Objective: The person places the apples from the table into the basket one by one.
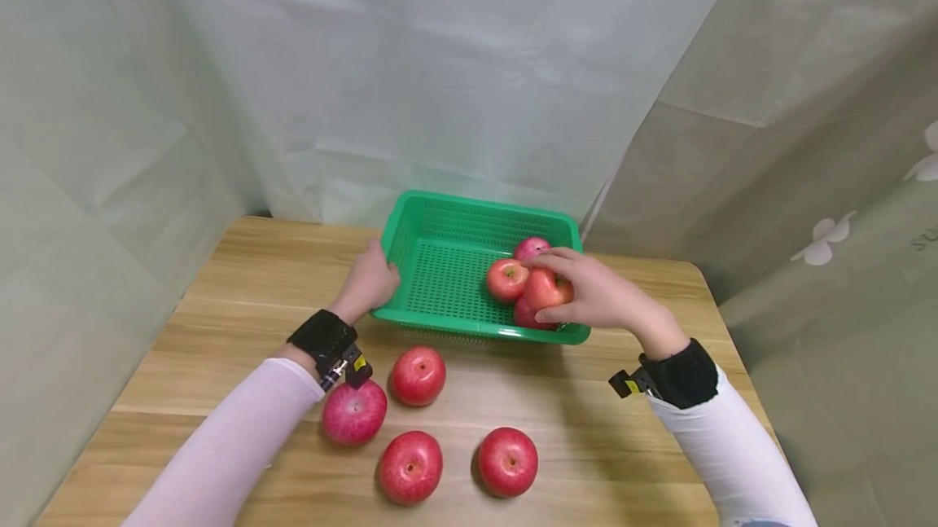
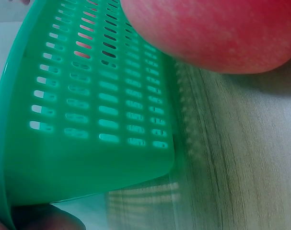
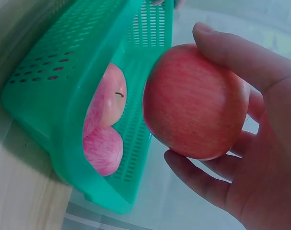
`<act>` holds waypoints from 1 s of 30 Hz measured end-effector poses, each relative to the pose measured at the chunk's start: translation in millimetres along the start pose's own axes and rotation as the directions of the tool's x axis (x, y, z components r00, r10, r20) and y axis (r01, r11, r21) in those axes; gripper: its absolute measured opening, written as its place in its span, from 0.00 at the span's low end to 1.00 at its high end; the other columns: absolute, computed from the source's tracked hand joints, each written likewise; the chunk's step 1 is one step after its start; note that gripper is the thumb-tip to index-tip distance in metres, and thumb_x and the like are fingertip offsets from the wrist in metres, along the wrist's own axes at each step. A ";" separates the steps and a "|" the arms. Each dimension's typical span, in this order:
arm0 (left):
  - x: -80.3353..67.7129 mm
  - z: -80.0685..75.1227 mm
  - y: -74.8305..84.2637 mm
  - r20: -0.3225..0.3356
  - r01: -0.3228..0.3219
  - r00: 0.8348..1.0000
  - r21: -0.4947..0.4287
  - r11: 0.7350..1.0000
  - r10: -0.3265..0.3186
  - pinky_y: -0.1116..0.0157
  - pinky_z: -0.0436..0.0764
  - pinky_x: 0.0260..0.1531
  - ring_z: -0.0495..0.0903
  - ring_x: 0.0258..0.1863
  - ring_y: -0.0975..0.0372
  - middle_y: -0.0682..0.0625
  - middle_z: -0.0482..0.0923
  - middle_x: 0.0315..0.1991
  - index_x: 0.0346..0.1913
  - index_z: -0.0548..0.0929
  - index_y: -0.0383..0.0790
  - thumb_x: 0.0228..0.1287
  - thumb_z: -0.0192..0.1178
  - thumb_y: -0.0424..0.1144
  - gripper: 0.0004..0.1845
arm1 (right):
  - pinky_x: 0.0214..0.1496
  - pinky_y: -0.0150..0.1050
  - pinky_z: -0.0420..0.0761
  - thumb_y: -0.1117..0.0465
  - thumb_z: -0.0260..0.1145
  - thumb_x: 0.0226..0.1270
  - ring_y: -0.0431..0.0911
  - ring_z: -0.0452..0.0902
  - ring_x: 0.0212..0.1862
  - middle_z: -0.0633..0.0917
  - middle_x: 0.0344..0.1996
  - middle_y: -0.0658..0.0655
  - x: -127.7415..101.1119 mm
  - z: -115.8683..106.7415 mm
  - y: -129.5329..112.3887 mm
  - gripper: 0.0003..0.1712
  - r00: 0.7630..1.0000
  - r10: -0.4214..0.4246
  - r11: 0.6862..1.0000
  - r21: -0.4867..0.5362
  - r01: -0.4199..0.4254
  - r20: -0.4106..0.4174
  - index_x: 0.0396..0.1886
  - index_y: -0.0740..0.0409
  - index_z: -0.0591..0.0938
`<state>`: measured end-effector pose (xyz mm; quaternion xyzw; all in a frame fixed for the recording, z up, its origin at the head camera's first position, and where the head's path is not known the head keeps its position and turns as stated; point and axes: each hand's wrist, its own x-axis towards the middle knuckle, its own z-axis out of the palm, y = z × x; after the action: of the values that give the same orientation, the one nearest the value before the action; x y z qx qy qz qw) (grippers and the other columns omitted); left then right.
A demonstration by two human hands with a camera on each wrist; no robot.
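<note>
A red apple [image 1: 548,289] is in my right hand [image 1: 602,289], gripped between thumb and fingers over the right end of a green plastic basket [image 1: 484,330]. The right wrist view shows this held apple [image 3: 195,103] higher than the basket's rim, with the fingers curled around its far side. Inside the basket, at its right end, lie three more apples [image 1: 507,280], one partly hidden beneath the held one. My left hand [image 1: 369,281] holds the basket's left rim, and in the left wrist view a dark fingertip [image 2: 49,218] shows under that rim.
Several red apples sit on the wooden table [image 1: 586,445] in front of the basket. The nearest to it is one apple [image 1: 418,375]; another apple [image 1: 355,412] lies beside my left wrist. Pale curtains [image 1: 454,87] hang behind the table and along both sides.
</note>
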<state>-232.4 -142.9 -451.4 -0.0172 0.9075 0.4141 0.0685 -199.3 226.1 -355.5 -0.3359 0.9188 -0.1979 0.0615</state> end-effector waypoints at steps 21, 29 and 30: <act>-0.2 0.5 0.6 -0.005 0.002 1.000 0.016 1.000 -0.002 0.56 0.84 0.29 0.82 0.36 0.46 0.26 0.76 0.49 0.76 0.51 0.18 0.80 0.45 0.32 0.31 | 0.55 0.48 0.86 0.51 0.83 0.60 0.53 0.76 0.63 0.76 0.70 0.59 35.9 0.6 -0.1 0.43 0.998 0.039 0.999 0.019 -0.040 0.047 0.75 0.53 0.78; -0.6 -0.1 -0.4 -0.006 -0.005 1.000 0.007 1.000 0.005 0.56 0.84 0.29 0.82 0.36 0.46 0.25 0.76 0.50 0.77 0.50 0.17 0.79 0.45 0.32 0.32 | 0.56 0.49 0.85 0.50 0.82 0.62 0.54 0.75 0.65 0.76 0.70 0.60 47.1 1.0 4.1 0.44 0.997 0.060 0.998 -0.006 -0.060 0.038 0.76 0.52 0.77; -0.5 0.1 -0.5 -0.006 -0.008 1.000 0.012 1.000 0.008 0.56 0.84 0.29 0.82 0.36 0.46 0.25 0.76 0.50 0.77 0.50 0.17 0.79 0.45 0.32 0.32 | 0.57 0.49 0.84 0.49 0.81 0.63 0.54 0.74 0.66 0.75 0.71 0.60 49.8 0.4 5.3 0.44 0.997 0.067 0.998 -0.012 -0.066 0.037 0.77 0.52 0.76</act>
<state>-231.8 -143.2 -451.8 -0.0143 0.9101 0.4091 0.0640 -240.5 197.7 -357.0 -0.3092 0.9292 -0.1843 0.0835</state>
